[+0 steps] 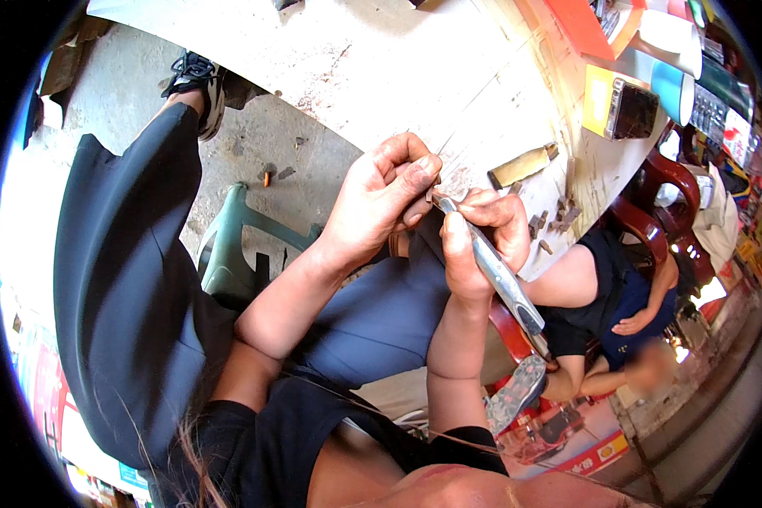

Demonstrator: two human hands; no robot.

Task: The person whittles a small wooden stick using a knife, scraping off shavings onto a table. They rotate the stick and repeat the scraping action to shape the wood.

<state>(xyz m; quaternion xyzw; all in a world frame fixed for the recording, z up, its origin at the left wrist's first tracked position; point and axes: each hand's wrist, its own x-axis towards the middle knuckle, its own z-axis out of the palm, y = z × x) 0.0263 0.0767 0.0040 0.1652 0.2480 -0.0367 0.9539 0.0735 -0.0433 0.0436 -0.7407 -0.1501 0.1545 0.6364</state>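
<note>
Close together over the table's near edge, both hands are at work on one small thing. My left hand (385, 190) pinches a small brown piece (433, 194) between thumb and fingertips; the fingers hide most of it. My right hand (487, 241) is closed around a silver utility knife (501, 275). Its front end points at the brown piece and seems to touch it, though the blade itself is too small to make out. Several small brown bits (560, 218) lie on the table beside my right hand, near a yellowish-brown block-like piece (523, 166).
The pale table (347, 72) is dusty, with scraps on it. Toward its right end are a phone (633, 112) and bright paper packages (673, 89). A green plastic stool (233, 233) stands below. At the right, another person (618, 296) sits near a red chair (669, 190).
</note>
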